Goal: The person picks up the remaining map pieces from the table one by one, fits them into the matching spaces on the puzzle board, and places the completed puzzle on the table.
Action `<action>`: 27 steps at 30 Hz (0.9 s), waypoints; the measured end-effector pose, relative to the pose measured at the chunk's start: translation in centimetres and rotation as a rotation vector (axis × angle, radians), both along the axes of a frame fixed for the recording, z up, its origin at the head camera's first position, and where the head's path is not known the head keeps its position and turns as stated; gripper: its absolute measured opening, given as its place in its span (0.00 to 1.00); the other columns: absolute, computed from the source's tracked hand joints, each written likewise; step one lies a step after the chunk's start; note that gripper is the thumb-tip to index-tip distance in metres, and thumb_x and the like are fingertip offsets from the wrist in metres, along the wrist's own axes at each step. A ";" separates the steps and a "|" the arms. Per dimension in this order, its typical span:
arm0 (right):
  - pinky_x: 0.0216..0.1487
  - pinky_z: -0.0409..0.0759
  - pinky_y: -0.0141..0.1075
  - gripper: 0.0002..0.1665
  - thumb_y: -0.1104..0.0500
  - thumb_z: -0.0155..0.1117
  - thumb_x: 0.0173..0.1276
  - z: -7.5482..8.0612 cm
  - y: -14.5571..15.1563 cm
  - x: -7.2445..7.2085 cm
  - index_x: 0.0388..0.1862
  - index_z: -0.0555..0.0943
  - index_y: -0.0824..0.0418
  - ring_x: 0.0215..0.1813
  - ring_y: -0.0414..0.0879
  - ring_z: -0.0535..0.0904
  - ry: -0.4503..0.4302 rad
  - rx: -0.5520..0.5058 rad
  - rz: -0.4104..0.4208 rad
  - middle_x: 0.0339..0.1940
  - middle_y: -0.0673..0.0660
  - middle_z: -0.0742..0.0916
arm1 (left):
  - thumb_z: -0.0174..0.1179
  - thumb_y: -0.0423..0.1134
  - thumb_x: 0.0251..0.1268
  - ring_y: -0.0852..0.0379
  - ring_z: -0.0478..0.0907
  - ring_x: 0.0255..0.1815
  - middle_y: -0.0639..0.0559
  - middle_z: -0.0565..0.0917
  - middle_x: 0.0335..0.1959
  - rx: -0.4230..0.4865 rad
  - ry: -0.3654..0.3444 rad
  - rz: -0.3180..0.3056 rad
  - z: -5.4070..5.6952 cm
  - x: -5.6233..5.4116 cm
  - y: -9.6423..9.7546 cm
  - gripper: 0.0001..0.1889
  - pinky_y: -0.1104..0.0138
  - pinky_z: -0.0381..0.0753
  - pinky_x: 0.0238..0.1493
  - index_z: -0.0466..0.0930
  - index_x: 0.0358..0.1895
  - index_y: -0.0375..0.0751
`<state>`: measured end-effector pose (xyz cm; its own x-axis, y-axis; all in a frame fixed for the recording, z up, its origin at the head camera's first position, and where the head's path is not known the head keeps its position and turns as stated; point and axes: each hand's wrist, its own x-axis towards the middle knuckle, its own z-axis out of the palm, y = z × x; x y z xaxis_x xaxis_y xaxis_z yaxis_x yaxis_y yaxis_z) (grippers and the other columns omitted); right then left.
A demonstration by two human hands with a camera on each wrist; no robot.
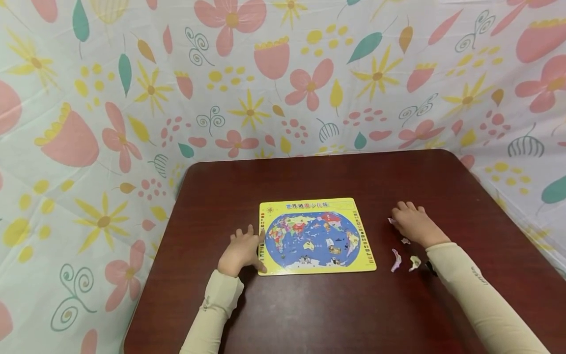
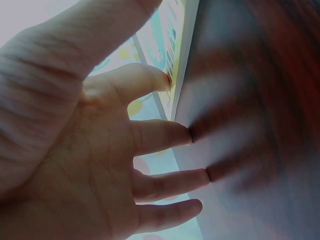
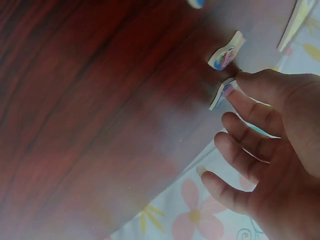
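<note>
A world map puzzle board [image 1: 316, 236] with a yellow border lies flat on the table. My left hand [image 1: 240, 250] is at its left side, fingers spread, with the thumb at the near left corner and the index fingertip at the side edge. In the left wrist view, the other fingertips of that hand [image 2: 95, 155] meet the tabletop. To the right of the board, my right hand [image 1: 415, 223] pinches a small irregular puzzle piece [image 3: 219, 97] between thumb and index finger, low over the table. Another colourful piece [image 3: 227, 52] lies close by in the right wrist view.
Loose puzzle pieces lie near the right forearm: a small one [image 1: 405, 241], a long purplish one [image 1: 396, 260] and a pale one [image 1: 414, 263]. The dark red wooden table [image 1: 309, 309] has rounded far corners. A flower-printed cloth [image 1: 283, 98] hangs behind it and at both sides.
</note>
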<state>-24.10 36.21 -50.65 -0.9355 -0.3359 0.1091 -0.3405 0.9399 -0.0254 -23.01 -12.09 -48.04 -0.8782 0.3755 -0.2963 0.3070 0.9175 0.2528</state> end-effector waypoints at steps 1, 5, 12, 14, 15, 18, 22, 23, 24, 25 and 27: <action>0.34 0.67 0.54 0.10 0.65 0.65 0.70 0.0 0.0 0.0 0.27 0.77 0.62 0.37 0.61 0.71 0.006 0.006 -0.001 0.32 0.60 0.75 | 0.85 0.53 0.38 0.24 0.59 0.68 0.25 0.58 0.76 -0.003 -0.001 -0.001 0.0 0.0 0.0 0.56 0.35 0.59 0.66 0.68 0.76 0.42; 0.34 0.68 0.55 0.11 0.65 0.66 0.68 0.1 -0.3 0.2 0.26 0.76 0.63 0.38 0.62 0.72 0.045 0.028 0.003 0.33 0.61 0.74 | 0.85 0.52 0.38 0.24 0.60 0.68 0.25 0.58 0.76 -0.008 -0.003 0.000 0.0 -0.1 0.0 0.56 0.34 0.58 0.66 0.68 0.75 0.42; 0.34 0.69 0.56 0.12 0.67 0.66 0.67 0.9 -1.2 0.1 0.25 0.75 0.62 0.38 0.61 0.71 0.073 0.025 0.030 0.33 0.61 0.74 | 0.85 0.53 0.38 0.24 0.60 0.67 0.25 0.59 0.76 -0.020 0.003 -0.001 0.2 -0.1 0.2 0.56 0.34 0.58 0.66 0.68 0.76 0.42; 0.34 0.68 0.55 0.13 0.68 0.66 0.66 1.0 -1.3 0.2 0.23 0.74 0.61 0.37 0.60 0.71 0.058 0.028 0.043 0.32 0.59 0.73 | 0.85 0.53 0.38 0.24 0.60 0.67 0.26 0.58 0.76 -0.021 0.002 -0.007 0.0 0.0 0.3 0.56 0.33 0.58 0.66 0.68 0.76 0.43; 0.33 0.68 0.54 0.14 0.69 0.66 0.65 1.0 -1.3 0.3 0.22 0.73 0.59 0.36 0.59 0.70 0.051 0.027 0.049 0.32 0.59 0.73 | 0.85 0.53 0.38 0.23 0.60 0.67 0.25 0.58 0.76 -0.020 0.001 -0.011 -0.1 0.1 0.3 0.56 0.33 0.57 0.66 0.68 0.75 0.42; 0.33 0.67 0.53 0.15 0.69 0.65 0.65 1.1 -1.2 0.6 0.22 0.73 0.58 0.36 0.58 0.70 0.018 0.022 0.045 0.31 0.58 0.73 | 0.84 0.53 0.38 0.23 0.60 0.67 0.25 0.58 0.75 -0.011 -0.005 -0.023 -0.3 0.1 0.5 0.55 0.32 0.57 0.65 0.68 0.75 0.42; 0.35 0.67 0.53 0.07 0.67 0.67 0.65 1.6 -0.8 1.0 0.28 0.80 0.59 0.38 0.59 0.71 -0.059 -0.023 0.028 0.33 0.57 0.75 | 0.84 0.53 0.38 0.22 0.60 0.66 0.24 0.58 0.75 -0.009 -0.004 -0.028 -0.1 0.0 0.7 0.56 0.32 0.57 0.64 0.68 0.76 0.41; 0.36 0.68 0.53 0.04 0.65 0.70 0.64 1.8 -0.8 1.0 0.30 0.82 0.59 0.39 0.59 0.72 -0.082 -0.037 0.027 0.33 0.56 0.76 | 0.84 0.53 0.39 0.22 0.60 0.66 0.24 0.58 0.75 -0.013 -0.004 -0.025 0.0 -0.1 0.6 0.56 0.32 0.57 0.64 0.67 0.76 0.42; 0.37 0.69 0.54 0.04 0.62 0.72 0.62 2.0 -0.8 1.1 0.33 0.84 0.59 0.40 0.58 0.73 -0.108 -0.053 0.029 0.34 0.56 0.77 | 0.84 0.53 0.39 0.22 0.60 0.66 0.24 0.58 0.76 -0.019 -0.005 -0.021 0.0 -0.2 0.6 0.56 0.32 0.57 0.64 0.67 0.76 0.42; 0.37 0.70 0.55 0.06 0.60 0.74 0.60 2.1 -0.8 1.1 0.35 0.85 0.59 0.41 0.58 0.73 -0.135 -0.070 0.032 0.34 0.55 0.78 | 0.84 0.53 0.39 0.22 0.60 0.66 0.24 0.57 0.76 -0.022 -0.006 -0.017 0.2 -0.2 0.5 0.56 0.32 0.57 0.64 0.67 0.76 0.42; 0.39 0.72 0.57 0.13 0.55 0.79 0.55 2.3 -1.0 1.2 0.37 0.87 0.58 0.41 0.57 0.74 -0.171 -0.090 0.037 0.35 0.54 0.79 | 0.84 0.53 0.39 0.22 0.60 0.66 0.24 0.57 0.76 -0.028 -0.010 -0.008 0.3 -0.3 0.3 0.57 0.33 0.56 0.64 0.66 0.77 0.42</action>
